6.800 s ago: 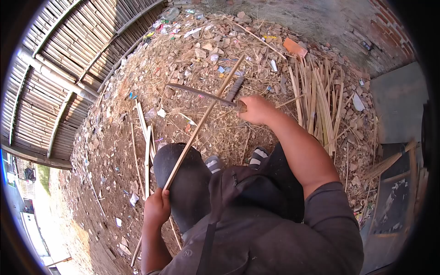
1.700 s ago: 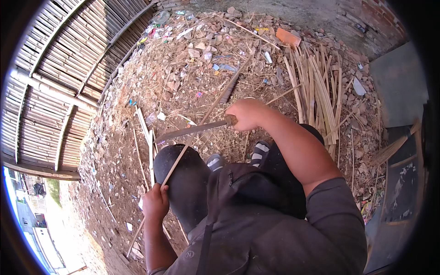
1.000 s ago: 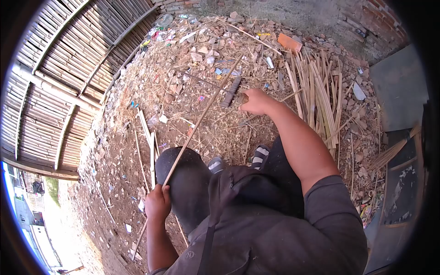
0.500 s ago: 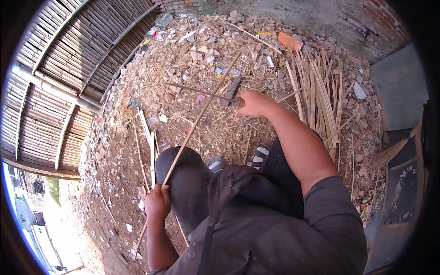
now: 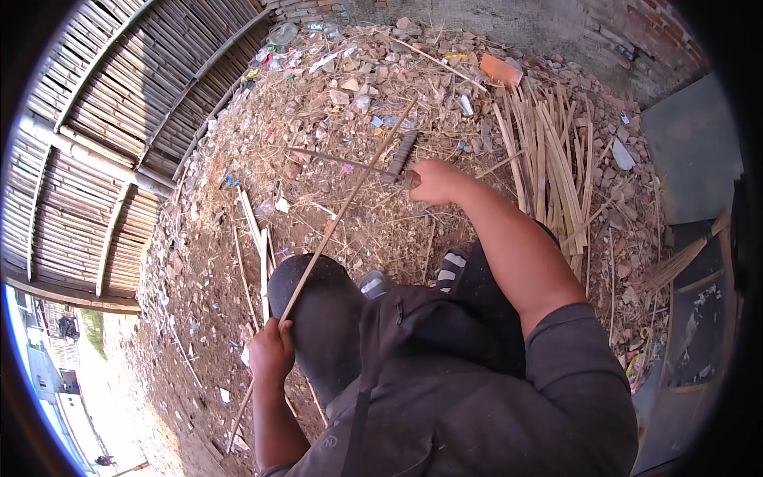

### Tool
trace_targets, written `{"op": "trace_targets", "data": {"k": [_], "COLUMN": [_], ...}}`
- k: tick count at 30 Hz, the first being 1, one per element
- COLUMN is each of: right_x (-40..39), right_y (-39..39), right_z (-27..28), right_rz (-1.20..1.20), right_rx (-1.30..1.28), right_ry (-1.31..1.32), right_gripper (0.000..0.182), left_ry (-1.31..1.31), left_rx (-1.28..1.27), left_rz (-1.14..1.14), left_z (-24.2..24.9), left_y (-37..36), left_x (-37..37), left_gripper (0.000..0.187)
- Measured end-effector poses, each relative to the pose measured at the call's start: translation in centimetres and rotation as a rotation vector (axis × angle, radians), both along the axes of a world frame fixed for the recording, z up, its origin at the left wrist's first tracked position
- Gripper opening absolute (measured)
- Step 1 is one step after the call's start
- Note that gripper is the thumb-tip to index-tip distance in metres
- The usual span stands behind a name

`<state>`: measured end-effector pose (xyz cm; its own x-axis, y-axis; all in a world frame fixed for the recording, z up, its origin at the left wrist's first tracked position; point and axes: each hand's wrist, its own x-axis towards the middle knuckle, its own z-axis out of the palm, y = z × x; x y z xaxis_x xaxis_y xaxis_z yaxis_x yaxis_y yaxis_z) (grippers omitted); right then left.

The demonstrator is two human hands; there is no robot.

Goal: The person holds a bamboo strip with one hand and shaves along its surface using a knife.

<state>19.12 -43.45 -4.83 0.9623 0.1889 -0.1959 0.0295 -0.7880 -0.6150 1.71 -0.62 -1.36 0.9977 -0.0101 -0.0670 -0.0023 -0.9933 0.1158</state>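
Observation:
My left hand (image 5: pixel 272 350) is closed around a long thin bamboo strip (image 5: pixel 342 213), which slants from the lower left up across my knee to the upper middle. The fist of my right hand (image 5: pixel 435 182) grips the handle of a long knife (image 5: pixel 338 159). Its narrow dark blade points left and crosses the strip near the strip's upper part in this view. Just beyond my right hand a dark ribbed rod-like piece (image 5: pixel 404 151) lies on the ground, partly overlapped by the knife.
Split bamboo strips (image 5: pixel 556 159) lie in a pile at the right, with an orange brick (image 5: pixel 501 70) beyond. More strips (image 5: pixel 264 262) lie left of my knee. Rubble and litter cover the ground. A bamboo wall (image 5: pixel 95 103) stands left and a grey panel (image 5: pixel 687 151) right.
The bamboo strip has slid slightly down toward my left side, its upper end a little lower. The knife has shifted very slightly; both hands keep their hold.

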Motion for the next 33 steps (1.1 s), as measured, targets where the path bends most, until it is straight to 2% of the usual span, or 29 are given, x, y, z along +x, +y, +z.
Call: {"op": "trace_targets", "data": {"k": [3, 10, 13, 14, 17, 20, 24, 27, 31, 33], "right_x": [0.3, -3.0, -1.1, -0.2, 0.4, -0.7, -3.2, -1.6, 0.2, -0.2], "right_y": [-0.6, 2.0, 0.3, -0.2, -0.5, 0.7, 2.3, 0.3, -1.6, -1.2], "right_z": [-1.1, 1.6, 0.6, 0.2, -1.3, -0.7, 3.5, 1.2, 0.5, 0.1], "right_rz": [-0.117, 0.242, 0.146, 0.047, -0.104, -0.029, 0.244, 0.184, -0.131, -0.083], "right_rx": [0.01, -0.157, -0.037, -0.033, 0.055, -0.013, -0.193, -0.059, 0.05, -0.012], "right_ry": [-0.087, -0.113, -0.022, 0.029, -0.028, -0.094, 0.009, -0.002, 0.058, 0.011], "right_gripper": [0.037, 0.033, 0.034, 0.037, 0.039, 0.036, 0.032, 0.032, 0.038, 0.037], "left_ry": [0.008, 0.003, -0.019, -0.02, -0.026, -0.048, -0.046, -0.062, -0.033, -0.009], "left_rx": [0.002, -0.024, -0.054, -0.05, -0.04, -0.05, -0.037, -0.055, -0.01, -0.001], "left_rz": [0.007, -0.022, -0.021, -0.014, -0.005, -0.029, -0.042, -0.051, -0.025, -0.023], "left_z": [-0.1, -0.4, -0.7, -0.5, 0.1, -0.5, -0.4, -0.9, 0.0, 0.3], "left_y": [0.1, 0.1, 0.5, 0.3, 0.0, 0.2, -0.2, 0.4, -0.2, -0.2], "left_x": [0.0, 0.2, 0.0, 0.1, 0.1, 0.1, 0.1, -0.1, 0.1, 0.2], "left_gripper": [0.038, 0.037, 0.036, 0.036, 0.036, 0.036, 0.036, 0.037, 0.037, 0.036]}}
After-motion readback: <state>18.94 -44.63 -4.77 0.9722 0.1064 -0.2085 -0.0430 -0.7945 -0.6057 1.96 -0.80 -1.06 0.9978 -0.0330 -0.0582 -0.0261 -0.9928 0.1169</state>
